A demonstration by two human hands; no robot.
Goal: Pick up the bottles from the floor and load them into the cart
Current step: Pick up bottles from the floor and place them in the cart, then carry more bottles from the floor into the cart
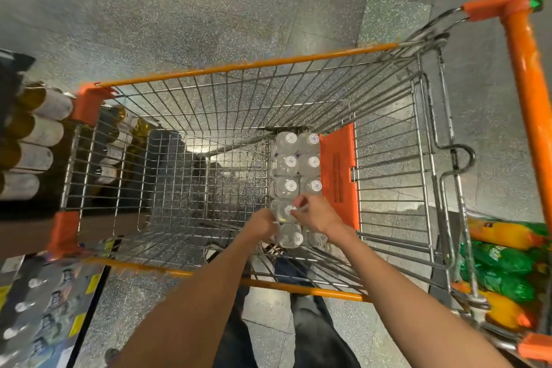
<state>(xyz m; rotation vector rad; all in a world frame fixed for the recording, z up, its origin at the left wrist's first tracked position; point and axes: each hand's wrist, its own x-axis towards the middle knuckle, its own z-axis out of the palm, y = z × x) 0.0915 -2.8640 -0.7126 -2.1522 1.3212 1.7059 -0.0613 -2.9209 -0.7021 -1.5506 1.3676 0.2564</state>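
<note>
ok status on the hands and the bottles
Left hand and right hand both gripping the bottle pack. Pack down inside the cart. Nothing in the way.

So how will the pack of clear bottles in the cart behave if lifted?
The bottle pack probably feels heavy, since many bottles look full. Its thin wrap may stretch or sag. Both hands grip it, suggesting one hand is insufficient.

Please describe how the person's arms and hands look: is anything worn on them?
Both forearms are bare up to the frame edge; no sleeves show. The left hand and the right hand carry no gloves. I see no watch, bracelet or ring, though the fingers are small and slightly blurred, so a thin ring could be missed.
</note>
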